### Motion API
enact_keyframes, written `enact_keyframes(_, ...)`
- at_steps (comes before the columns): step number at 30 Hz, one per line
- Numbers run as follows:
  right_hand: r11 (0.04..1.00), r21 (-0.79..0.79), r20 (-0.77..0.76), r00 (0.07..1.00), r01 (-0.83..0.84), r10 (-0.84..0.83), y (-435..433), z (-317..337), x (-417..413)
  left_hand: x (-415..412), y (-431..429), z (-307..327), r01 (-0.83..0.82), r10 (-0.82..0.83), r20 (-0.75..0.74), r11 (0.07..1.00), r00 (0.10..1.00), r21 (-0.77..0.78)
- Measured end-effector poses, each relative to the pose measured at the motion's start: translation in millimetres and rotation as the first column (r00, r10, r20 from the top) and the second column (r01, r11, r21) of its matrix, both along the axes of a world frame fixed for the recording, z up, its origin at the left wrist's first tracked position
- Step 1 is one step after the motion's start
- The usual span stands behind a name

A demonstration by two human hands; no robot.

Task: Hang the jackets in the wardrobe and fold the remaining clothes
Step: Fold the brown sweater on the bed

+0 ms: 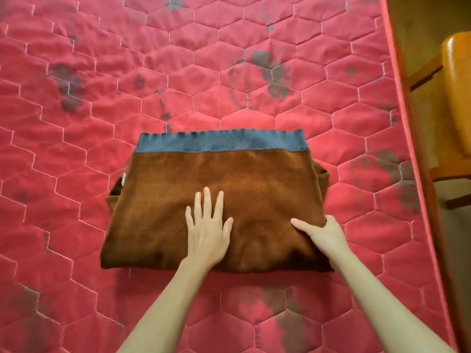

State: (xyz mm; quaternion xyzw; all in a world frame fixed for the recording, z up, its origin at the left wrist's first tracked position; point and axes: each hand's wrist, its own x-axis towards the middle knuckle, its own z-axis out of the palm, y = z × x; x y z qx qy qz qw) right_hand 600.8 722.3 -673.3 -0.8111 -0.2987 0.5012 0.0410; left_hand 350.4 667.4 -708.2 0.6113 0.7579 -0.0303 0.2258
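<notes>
A brown sweater [178, 207] with a blue-grey ribbed hem [219, 142] lies folded into a rectangle on the red quilted mattress [102, 85]. My left hand [207, 225] rests flat on the middle of the sweater, fingers spread. At the sweater's right edge, my right hand [323, 233] grips the fabric: the thumb lies on top and the fingers are tucked under the fold, hidden. Folded sleeve ends stick out a little at both sides.
The mattress has grey stains in several places; its right edge [407, 123] runs down the right of the view. Beyond that edge stands an orange wooden chair [456, 98] on a brownish floor.
</notes>
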Motion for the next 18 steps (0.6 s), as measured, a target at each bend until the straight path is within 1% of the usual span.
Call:
enact_keyframes(2,1.000,-0.007,-0.172,0.985,0.029,-0.030,8,11,7,-4,-1,-3,-0.002,0.001,0.023,1.000,1.000,0.005)
enact_keyframes(3,1.000,0.005,-0.226,0.974,0.029,-0.027,10,17,8,-7,-2,-3,-0.015,0.015,0.059,1.000,0.998,0.010)
enact_keyframes(5,0.996,0.077,-0.310,0.951,0.038,-0.012,15,32,-2,-10,-1,0,-0.100,0.095,0.203,0.995,0.974,0.015)
enact_keyframes(6,0.992,0.117,-0.355,0.935,0.046,-0.002,16,42,-12,-11,0,2,-0.166,0.155,0.299,0.986,0.941,0.011)
enact_keyframes(8,0.977,0.209,-0.421,0.905,0.032,0.060,15,61,-40,-13,7,14,-0.318,0.295,0.480,0.947,0.826,-0.036)
enact_keyframes(9,0.964,0.265,-0.435,0.893,0.005,0.115,15,71,-56,-15,11,21,-0.390,0.378,0.552,0.915,0.744,-0.101)
enact_keyframes(10,0.948,0.316,-0.446,0.879,-0.024,0.170,14,80,-73,-18,15,30,-0.455,0.465,0.626,0.870,0.626,-0.192)
enact_keyframes(11,0.932,0.358,-0.449,0.865,-0.058,0.226,13,89,-93,-23,19,41,-0.513,0.549,0.706,0.804,0.448,-0.299)
enact_keyframes(12,0.916,0.387,-0.435,0.854,-0.107,0.284,12,96,-114,-28,20,51,-0.537,0.598,0.766,0.738,0.237,-0.409)
enact_keyframes(13,0.894,0.415,-0.409,0.844,-0.167,0.347,11,102,-136,-35,21,62,-0.521,0.605,0.795,0.689,0.030,-0.504)
enact_keyframes(14,0.865,0.443,-0.371,0.830,-0.236,0.416,8,105,-160,-43,20,72,-0.485,0.589,0.797,0.663,-0.131,-0.570)
enact_keyframes(15,0.831,0.471,-0.329,0.814,-0.298,0.478,5,106,-184,-53,18,83,-0.463,0.560,0.795,0.655,-0.232,-0.597)
enact_keyframes(17,0.788,0.476,-0.265,0.790,-0.391,0.553,-4,101,-232,-77,16,101,-0.474,0.508,0.804,0.651,-0.309,-0.593)
enact_keyframes(18,0.787,0.450,-0.262,0.780,-0.421,0.568,-10,97,-254,-95,12,99,-0.515,0.485,0.813,0.631,-0.323,-0.581)
